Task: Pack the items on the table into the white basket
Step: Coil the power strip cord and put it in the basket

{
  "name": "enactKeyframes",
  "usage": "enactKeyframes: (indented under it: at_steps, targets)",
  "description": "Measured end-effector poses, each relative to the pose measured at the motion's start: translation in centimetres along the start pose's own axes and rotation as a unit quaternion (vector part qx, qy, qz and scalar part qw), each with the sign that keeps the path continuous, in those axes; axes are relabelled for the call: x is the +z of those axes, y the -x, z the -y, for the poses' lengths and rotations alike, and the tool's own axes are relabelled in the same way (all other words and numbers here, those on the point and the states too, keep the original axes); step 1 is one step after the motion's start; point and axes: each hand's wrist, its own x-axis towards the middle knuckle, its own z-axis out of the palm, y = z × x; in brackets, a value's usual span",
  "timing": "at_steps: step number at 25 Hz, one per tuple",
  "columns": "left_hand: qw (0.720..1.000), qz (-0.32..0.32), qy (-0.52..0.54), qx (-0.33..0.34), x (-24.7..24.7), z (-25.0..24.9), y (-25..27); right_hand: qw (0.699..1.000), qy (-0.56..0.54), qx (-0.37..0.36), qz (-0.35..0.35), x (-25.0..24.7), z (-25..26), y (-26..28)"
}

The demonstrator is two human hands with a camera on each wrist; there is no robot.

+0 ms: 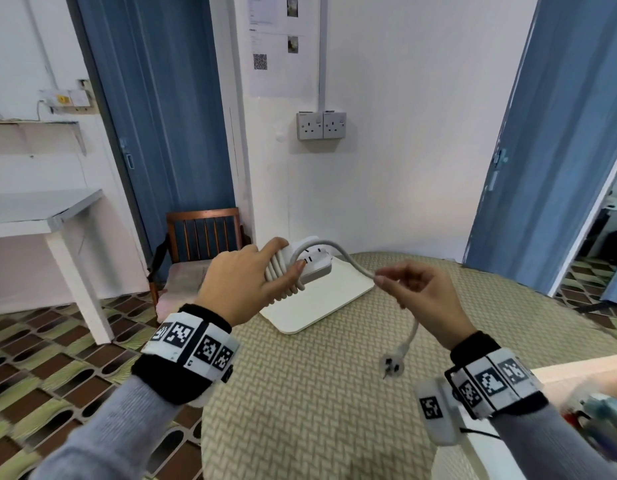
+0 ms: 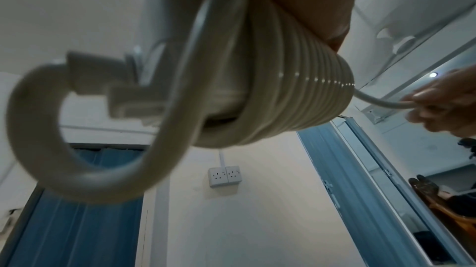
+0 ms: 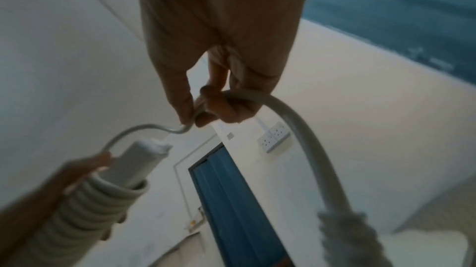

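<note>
My left hand (image 1: 244, 282) has its grip wrapped right round the power strip (image 1: 312, 263), fingers and thumb curled over the turns of cable already wound on its body, holding it in the air above the far edge of the bench (image 1: 317, 393). My right hand (image 1: 421, 292) pinches the loose cable (image 1: 348, 259) between thumb and fingertips, the other fingers loosely curled. From that pinch the tail drops down and the plug (image 1: 392, 367) dangles free above the bench, touching nothing.

The left wrist view shows the coil (image 2: 291, 88) sitting neat, turn beside turn, with one large slack loop hanging off the near end.

By my reading, I'm mid-wind, with only a short tail left. To do this well I'd keep light tension on the cable, lay each new turn snug beside the last rather than over it, and let the cable slide through the pinch so it doesn't twist. The left thumb should pin the last turn. That slack loop wants taking up, or the whole coil may spring loose. The plug needs tucking under a turn.

A white flat board (image 1: 317, 303) lies on the bench's far edge under the strip. The white basket (image 1: 577, 379) seems to be at the near right corner, only partly visible, with things in it too blurred to name.
</note>
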Motion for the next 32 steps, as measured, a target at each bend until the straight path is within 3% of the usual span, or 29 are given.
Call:
enactKeyframes:
  at_steps: [2,4,8,12,15,17,21,28,32]
  targets:
    - [0.998,0.028,0.045,0.021,-0.1,-0.9,0.2,0.993,0.058,-0.075,-0.070,0.6,0.0,-1.3]
    - [0.993,0.037,0.102,0.043,-0.5,-2.3,0.2,0.990,0.066,-0.099,-0.078,1.9,0.0,-2.4]
    - [0.978,0.019,0.202,0.039,-1.0,-3.5,-1.1,0.996,0.058,-0.048,0.047,4.4,-0.8,-1.7]
    - [0.958,-0.011,0.282,-0.050,-0.2,-2.0,-1.7,0.996,-0.008,-0.004,0.090,3.9,-2.1,0.5]
    - [0.960,-0.048,0.250,-0.116,0.6,-0.6,-1.6,0.978,-0.168,0.078,0.095,2.5,-2.6,2.0]
    - [0.971,-0.040,0.196,-0.133,1.1,-0.4,-1.6,0.966,-0.232,0.093,0.071,2.0,-2.5,2.4]
    - [0.983,-0.012,0.133,-0.129,2.3,-1.2,-1.3,0.990,-0.109,-0.017,0.085,2.3,-0.7,2.2]
    - [0.997,0.027,0.069,-0.005,2.7,-3.7,0.0,0.992,-0.008,-0.115,0.059,3.1,2.2,0.0]
    - [0.995,0.030,0.096,0.021,2.3,-6.0,0.4,0.994,-0.055,-0.093,0.015,3.7,2.4,-1.2]
